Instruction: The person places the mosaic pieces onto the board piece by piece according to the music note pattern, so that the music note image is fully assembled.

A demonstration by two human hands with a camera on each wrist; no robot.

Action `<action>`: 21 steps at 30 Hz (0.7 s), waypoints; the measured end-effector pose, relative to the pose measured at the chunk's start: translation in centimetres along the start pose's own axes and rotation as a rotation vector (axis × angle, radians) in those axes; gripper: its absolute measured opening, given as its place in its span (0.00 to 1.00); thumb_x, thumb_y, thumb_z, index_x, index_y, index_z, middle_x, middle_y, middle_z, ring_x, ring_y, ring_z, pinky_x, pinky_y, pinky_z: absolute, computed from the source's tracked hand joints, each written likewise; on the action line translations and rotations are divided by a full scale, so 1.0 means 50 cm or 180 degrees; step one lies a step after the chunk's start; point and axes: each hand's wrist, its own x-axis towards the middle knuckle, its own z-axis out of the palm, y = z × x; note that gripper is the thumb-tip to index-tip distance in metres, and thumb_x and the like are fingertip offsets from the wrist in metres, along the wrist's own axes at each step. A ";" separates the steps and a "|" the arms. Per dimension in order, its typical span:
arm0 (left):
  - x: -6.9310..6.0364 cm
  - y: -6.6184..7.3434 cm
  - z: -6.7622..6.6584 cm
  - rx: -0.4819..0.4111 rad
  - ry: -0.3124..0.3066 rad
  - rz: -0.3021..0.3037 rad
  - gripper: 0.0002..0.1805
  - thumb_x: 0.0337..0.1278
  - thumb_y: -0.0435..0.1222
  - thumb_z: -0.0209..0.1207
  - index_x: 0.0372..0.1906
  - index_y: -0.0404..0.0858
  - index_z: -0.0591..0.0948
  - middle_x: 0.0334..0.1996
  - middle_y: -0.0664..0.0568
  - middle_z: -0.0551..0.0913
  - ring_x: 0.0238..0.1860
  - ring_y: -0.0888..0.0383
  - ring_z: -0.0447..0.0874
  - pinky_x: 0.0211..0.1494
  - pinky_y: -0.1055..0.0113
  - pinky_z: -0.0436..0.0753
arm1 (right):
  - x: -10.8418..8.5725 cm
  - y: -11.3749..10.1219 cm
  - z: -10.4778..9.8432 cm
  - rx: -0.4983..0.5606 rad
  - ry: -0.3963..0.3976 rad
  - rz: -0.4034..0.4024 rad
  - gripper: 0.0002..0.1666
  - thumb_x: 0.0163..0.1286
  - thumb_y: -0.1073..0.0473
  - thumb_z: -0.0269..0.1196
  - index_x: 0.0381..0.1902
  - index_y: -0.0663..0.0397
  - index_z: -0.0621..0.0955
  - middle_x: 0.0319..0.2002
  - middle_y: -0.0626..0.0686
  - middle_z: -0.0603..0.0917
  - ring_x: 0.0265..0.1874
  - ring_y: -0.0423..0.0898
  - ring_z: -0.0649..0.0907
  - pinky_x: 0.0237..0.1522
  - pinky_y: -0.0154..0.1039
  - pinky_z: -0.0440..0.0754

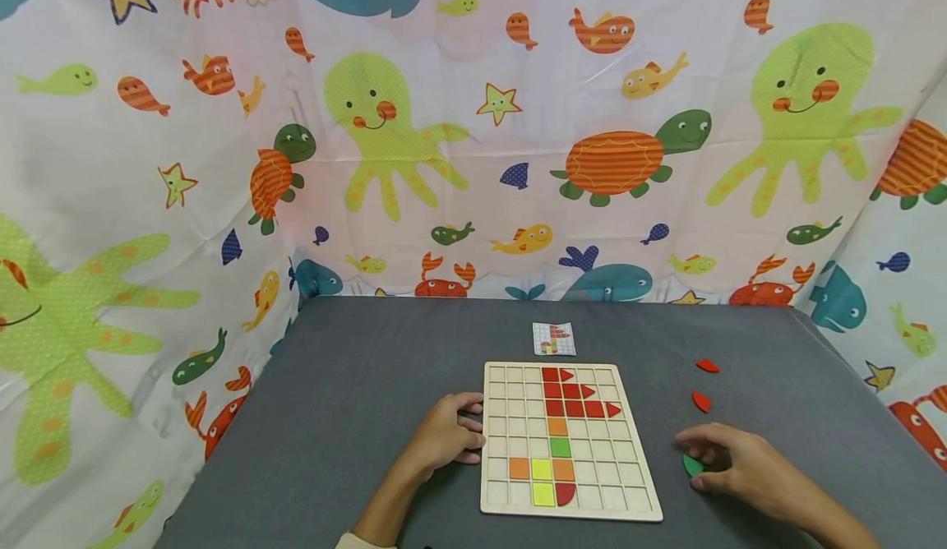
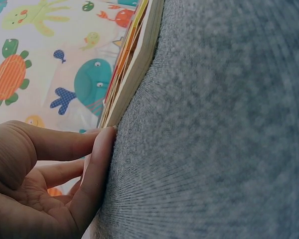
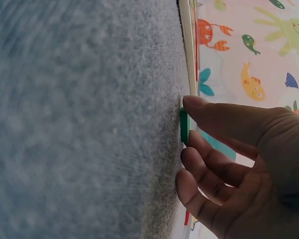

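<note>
A wooden grid board (image 1: 614, 450) lies flat on the grey table. Red squares (image 1: 573, 408) and red triangles (image 1: 612, 410) fill part of its far rows; below them are orange (image 1: 557, 426), green (image 1: 560, 448) and yellow squares (image 1: 543, 495), plus a dark red rounded piece (image 1: 565, 495) in the nearest row. My left hand (image 1: 444, 432) rests its fingertips against the board's left edge, fingers loosely bent. Right of the board, my right hand (image 1: 740, 467) pinches a green rounded piece (image 3: 184, 124) between thumb and fingers, low at the tabletop; the fingers partly hide it in the head view.
Two red rounded pieces (image 1: 701, 402) lie on the table beyond my right hand. Behind the board is a small printed card (image 1: 553, 339) with a coloured grid picture. A curtain (image 1: 473, 261) patterned with sea animals hangs along the table's back and sides.
</note>
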 end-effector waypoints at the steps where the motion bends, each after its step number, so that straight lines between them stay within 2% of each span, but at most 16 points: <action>1: 0.000 0.000 0.000 0.0000 0.0004 -0.0004 0.37 0.52 0.18 0.67 0.71 0.28 0.75 0.59 0.40 0.76 0.46 0.53 0.83 0.32 0.58 0.93 | -0.001 0.001 0.000 -0.0020 0.0015 -0.0066 0.30 0.55 0.58 0.81 0.56 0.55 0.86 0.40 0.45 0.83 0.37 0.33 0.77 0.36 0.32 0.80; 6: 0.000 0.000 0.001 0.0010 0.0011 0.0002 0.36 0.53 0.18 0.68 0.71 0.28 0.75 0.59 0.40 0.76 0.47 0.53 0.83 0.32 0.58 0.93 | -0.002 0.010 -0.002 -0.0120 0.0049 -0.0290 0.27 0.55 0.57 0.81 0.53 0.55 0.87 0.37 0.45 0.80 0.34 0.30 0.74 0.34 0.33 0.78; 14: -0.001 0.001 0.001 0.0022 0.0015 0.0023 0.36 0.53 0.18 0.67 0.71 0.28 0.75 0.58 0.40 0.76 0.46 0.53 0.83 0.32 0.58 0.93 | -0.001 0.013 -0.006 -0.0201 -0.0015 -0.0309 0.23 0.57 0.56 0.80 0.50 0.55 0.88 0.36 0.44 0.81 0.33 0.30 0.74 0.33 0.33 0.77; 21: -0.001 0.000 0.001 0.0023 0.0014 0.0018 0.36 0.52 0.17 0.67 0.70 0.28 0.75 0.58 0.40 0.76 0.45 0.53 0.83 0.32 0.58 0.93 | -0.002 0.003 -0.001 -0.0279 0.0073 -0.0339 0.19 0.58 0.54 0.80 0.46 0.51 0.90 0.35 0.42 0.81 0.33 0.29 0.74 0.33 0.32 0.76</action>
